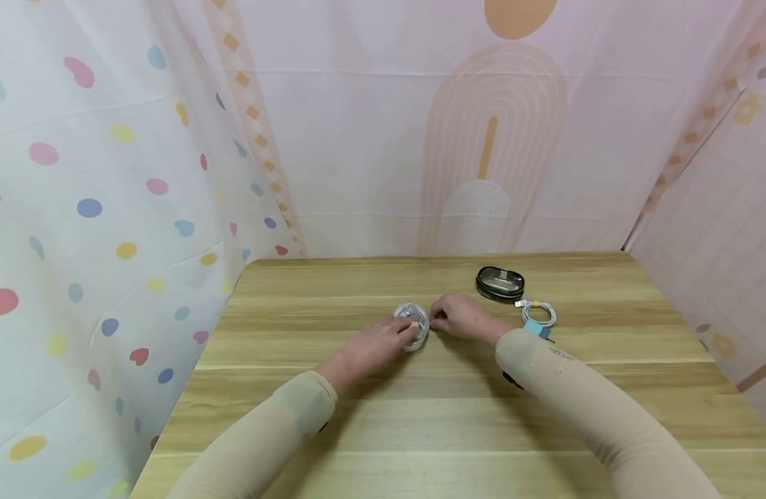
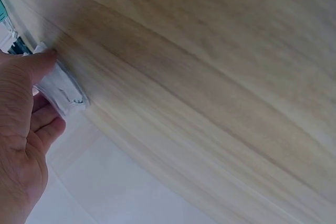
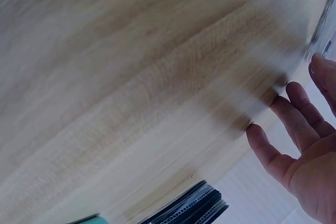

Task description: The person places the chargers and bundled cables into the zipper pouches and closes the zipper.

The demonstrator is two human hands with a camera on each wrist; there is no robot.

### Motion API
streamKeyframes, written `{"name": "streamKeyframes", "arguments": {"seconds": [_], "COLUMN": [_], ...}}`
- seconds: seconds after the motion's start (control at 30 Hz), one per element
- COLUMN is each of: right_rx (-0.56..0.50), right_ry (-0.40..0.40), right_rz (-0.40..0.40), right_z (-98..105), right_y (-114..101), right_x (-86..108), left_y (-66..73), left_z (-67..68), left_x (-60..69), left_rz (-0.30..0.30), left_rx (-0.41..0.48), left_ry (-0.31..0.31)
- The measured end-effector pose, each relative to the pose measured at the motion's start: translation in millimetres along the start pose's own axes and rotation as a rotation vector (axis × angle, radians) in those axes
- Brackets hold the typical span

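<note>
Pinching a pale oval coil (image 1: 423, 321) at mid-surface (image 1: 420, 430), a person's left hand (image 1: 379, 341) lies beside the right.
The left grip has thumb and fingers on the coil; just right of it, the right hand (image 1: 462, 317) has loosely bent fingers and holds nothing. Farther right sit a black coiled cable (image 1: 498, 297), then a white cable (image 1: 550, 309) with a blue-green item (image 1: 535, 328) just below.

Translucent whitish bundle (image 1: 412, 310); from it, black coil (image 1: 496, 296) at two o'clock, white cable (image 1: 552, 317) with yellow band (image 1: 535, 303) at three, multicoloured dotted curtain (image 1: 139, 229) at ten; surface (image 1: 276, 305), tan, wood-grained.
</note>
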State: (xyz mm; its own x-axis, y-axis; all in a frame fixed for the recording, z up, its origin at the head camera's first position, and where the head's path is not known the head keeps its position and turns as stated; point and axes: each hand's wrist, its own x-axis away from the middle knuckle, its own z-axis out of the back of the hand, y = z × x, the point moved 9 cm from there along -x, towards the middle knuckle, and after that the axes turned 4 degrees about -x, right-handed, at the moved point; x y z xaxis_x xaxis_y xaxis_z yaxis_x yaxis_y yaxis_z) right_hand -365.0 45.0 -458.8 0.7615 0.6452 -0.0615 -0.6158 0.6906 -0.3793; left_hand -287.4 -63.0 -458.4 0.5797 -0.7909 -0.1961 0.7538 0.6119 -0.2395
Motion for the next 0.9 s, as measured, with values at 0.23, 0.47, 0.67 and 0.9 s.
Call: {"name": "streamKeyframes", "arguments": {"seconds": [0.23, 0.47, 0.67, 0.9], "right_rx": [-0.023, -0.036, -0.064, -0.073], "right_ry": [-0.002, -0.009, -0.057, -0.054], "right_rz": [-0.017, -0.021, 0.044, 0.052], "right_z": [1.0, -0.3, -3.2, -3.5], "right_y": [-0.6, 0.0, -4.1, -2.5], "right_x": [1.2, 1.8, 4.8, 7.4], "left_y": [-0.5, -1.3, -1.8, -2.1], "left_z": [2.7, -0.2, -2.6, -2.7], "left_x": [0.7, 1.2, 1.5, 1.7], "left_rz": [0.000, 0.007, 0.026, 0.041], "left_rx": [-0.008, -0.016, 0.013, 0.026], "left_ry": [0.025, 0.001, -0.026, -0.028]}}
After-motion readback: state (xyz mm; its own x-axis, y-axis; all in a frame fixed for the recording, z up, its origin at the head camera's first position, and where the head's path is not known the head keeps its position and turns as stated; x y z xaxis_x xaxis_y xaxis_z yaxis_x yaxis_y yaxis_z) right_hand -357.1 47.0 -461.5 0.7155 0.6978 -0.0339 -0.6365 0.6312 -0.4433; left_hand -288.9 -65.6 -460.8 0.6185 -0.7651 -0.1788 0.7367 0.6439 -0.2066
